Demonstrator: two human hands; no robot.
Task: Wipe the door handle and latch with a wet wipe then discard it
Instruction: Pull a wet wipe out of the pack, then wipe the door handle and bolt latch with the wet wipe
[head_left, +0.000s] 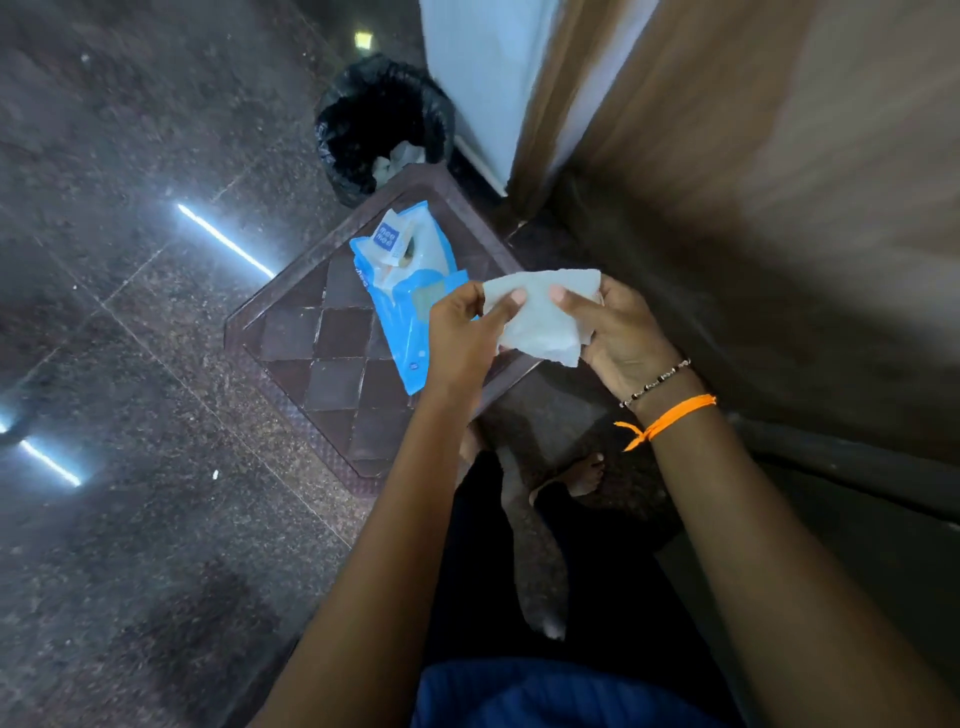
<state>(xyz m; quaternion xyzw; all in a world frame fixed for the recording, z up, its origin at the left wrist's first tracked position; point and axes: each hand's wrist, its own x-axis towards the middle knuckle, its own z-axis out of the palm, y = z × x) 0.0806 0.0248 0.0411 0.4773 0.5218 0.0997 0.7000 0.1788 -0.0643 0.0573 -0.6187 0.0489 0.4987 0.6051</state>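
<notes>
Wet wipe (540, 317), white, thin and partly unfolded, is stretched between both hands above the dark checkered stool (322, 358). Left hand (462, 332) pinches its left edge, thumb on top; right hand (618, 332) is clamped on its right edge. Long axis runs hand to hand. Blue plastic wipe packet (405, 291) lies on the stool just beyond the left hand. Brown wooden door (753, 182) rises to the right, nearer the right hand; handle and latch are not in view. Black-lined waste bin (382, 124) stands beyond the packet. Wiping appears not yet begun.
</notes>
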